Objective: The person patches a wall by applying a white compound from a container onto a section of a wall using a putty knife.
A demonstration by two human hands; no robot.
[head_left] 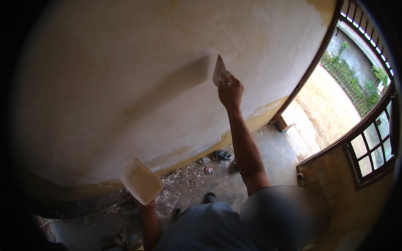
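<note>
My right hand (231, 91) is closed around a putty knife (218, 70), its blade up against the pale plastered wall (159, 54). Just above the blade tip, a small raised outline of wet-looking putty (225, 43) marks the wall. A shallow rectangular tray (143, 182), smeared with dried putty along its rim, rests tilted low on the left. My left hand (149, 204) grips that tray from below; its fingers are mostly hidden behind it. The tray's inside is pale beige, and I cannot tell how much putty lies in it.
White flakes and rubble (180, 180) litter the floor along the wall's foot, with a black plastic bag (222, 155) and a small red packet (208, 170). A cardboard box (281, 124) stands by the open doorway on the right. A paned window shutter (372, 144) hangs beyond.
</note>
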